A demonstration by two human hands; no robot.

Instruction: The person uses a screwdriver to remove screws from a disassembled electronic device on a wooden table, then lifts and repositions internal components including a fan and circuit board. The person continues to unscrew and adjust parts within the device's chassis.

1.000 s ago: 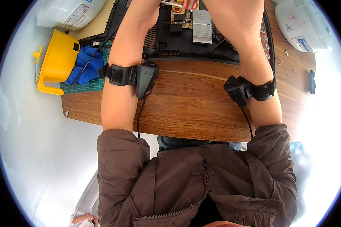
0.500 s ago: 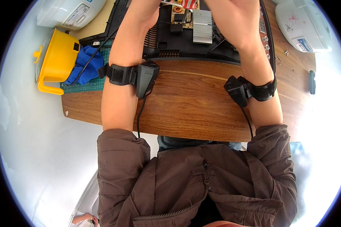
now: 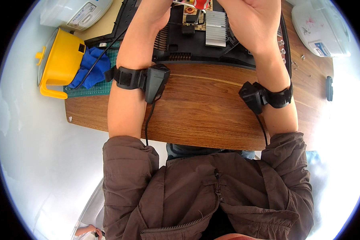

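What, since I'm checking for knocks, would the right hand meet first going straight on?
Nothing visible: the right hand extends past the picture's top edge, fingertips out of view. The red-and-white tool handle sits left of that line, though depth is unclear.

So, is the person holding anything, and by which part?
That cannot be told: the left hand and right hand are cut off by the top edge, fingertips unseen. A red handle shows between them, but no grip is visible.

Brown zippered jacket (image 3: 190,180), black cabled armbands (image 3: 130,78)
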